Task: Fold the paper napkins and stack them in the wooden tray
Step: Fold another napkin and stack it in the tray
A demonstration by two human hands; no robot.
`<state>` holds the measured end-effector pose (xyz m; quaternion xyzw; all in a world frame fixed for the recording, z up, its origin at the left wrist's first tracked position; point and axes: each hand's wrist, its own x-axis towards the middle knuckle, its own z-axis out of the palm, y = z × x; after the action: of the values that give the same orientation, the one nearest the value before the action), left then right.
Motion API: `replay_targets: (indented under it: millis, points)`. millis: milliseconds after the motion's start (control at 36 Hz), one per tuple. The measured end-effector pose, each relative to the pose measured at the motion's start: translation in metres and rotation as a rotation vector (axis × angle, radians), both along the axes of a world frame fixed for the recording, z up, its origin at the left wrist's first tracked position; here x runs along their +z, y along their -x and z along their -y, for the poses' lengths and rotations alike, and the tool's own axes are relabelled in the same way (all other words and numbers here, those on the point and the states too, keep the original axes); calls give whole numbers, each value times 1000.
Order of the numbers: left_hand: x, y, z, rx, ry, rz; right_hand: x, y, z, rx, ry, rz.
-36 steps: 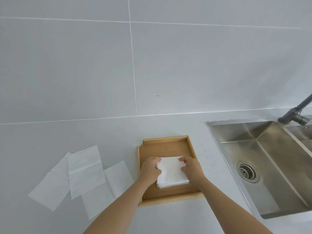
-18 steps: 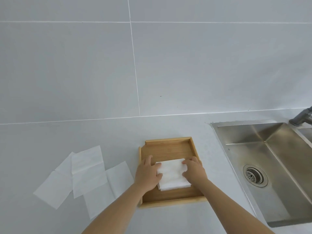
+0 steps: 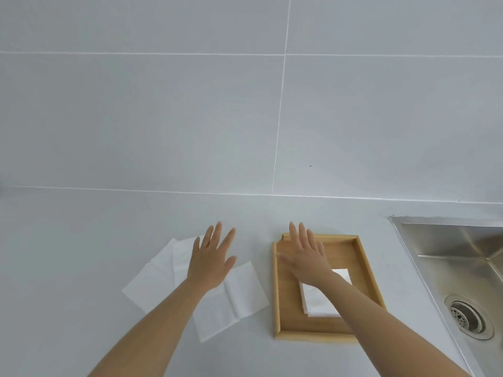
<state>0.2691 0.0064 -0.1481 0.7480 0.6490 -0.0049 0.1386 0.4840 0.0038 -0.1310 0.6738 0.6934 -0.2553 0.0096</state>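
Observation:
A wooden tray (image 3: 366,270) lies on the white counter. Inside it rests a small stack of folded white napkins (image 3: 318,302), partly hidden by my right forearm. My right hand (image 3: 306,254) hovers flat over the tray's far left part, fingers spread, holding nothing. Left of the tray several unfolded white napkins (image 3: 234,297) lie overlapping on the counter. My left hand (image 3: 211,257) is spread open above them, empty.
A stainless steel sink (image 3: 457,270) with a round drain (image 3: 466,315) sits at the right, close to the tray. A grey tiled wall (image 3: 190,104) rises behind the counter.
Both hands let go of the folded napkin stack in the tray and lifted with fingers spread. My left hand moved left over the loose napkins. The view shifted left.

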Motion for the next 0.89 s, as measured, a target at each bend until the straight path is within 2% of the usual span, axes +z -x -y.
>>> replay_targets:
  millis: [389, 889]
  points:
    - [10, 85, 8, 189, 99, -41, 6, 103, -19, 223, 19, 11]
    - [-8, 194, 3, 192, 181, 3, -21, 257, -26, 440, 117, 15]
